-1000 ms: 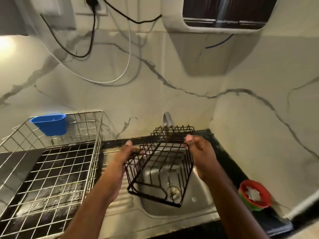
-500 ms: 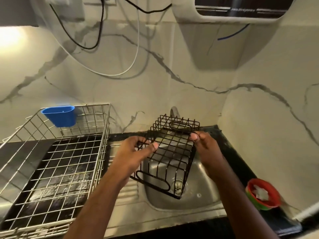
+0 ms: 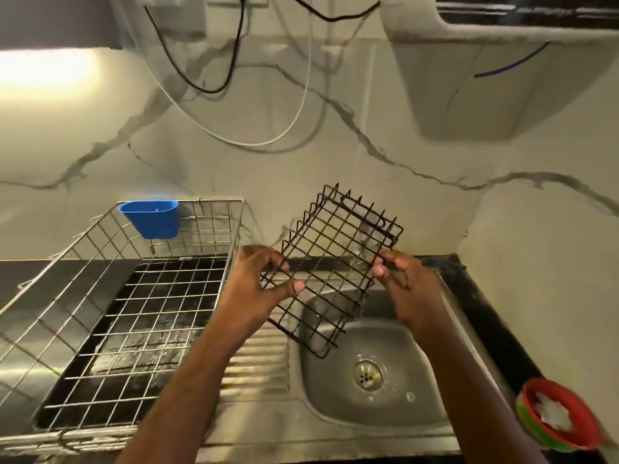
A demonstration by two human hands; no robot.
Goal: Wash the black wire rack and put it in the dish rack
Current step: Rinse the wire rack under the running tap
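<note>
I hold the black wire rack [image 3: 331, 262] tilted above the steel sink [image 3: 395, 406], its grid bottom facing me. My left hand [image 3: 258, 289] grips its left edge, thumb across the wires. My right hand [image 3: 405, 286] pinches its right edge. The tap stands behind the rack, mostly hidden by it, and a thin stream of water runs down past the rack's right side. The silver wire dish rack [image 3: 127, 296] stands to the left on the counter, with nothing on its grid floor.
A blue plastic cup [image 3: 152, 217] hangs on the dish rack's back rim. A red and green bowl [image 3: 559, 416] with something white in it sits at the front right of the counter. Cables hang on the marble wall behind. The sink drain [image 3: 367, 375] is uncovered.
Both hands have turned and lifted the black rack, so its grid bottom now faces me instead of its open side. The view has shifted a little to the left.
</note>
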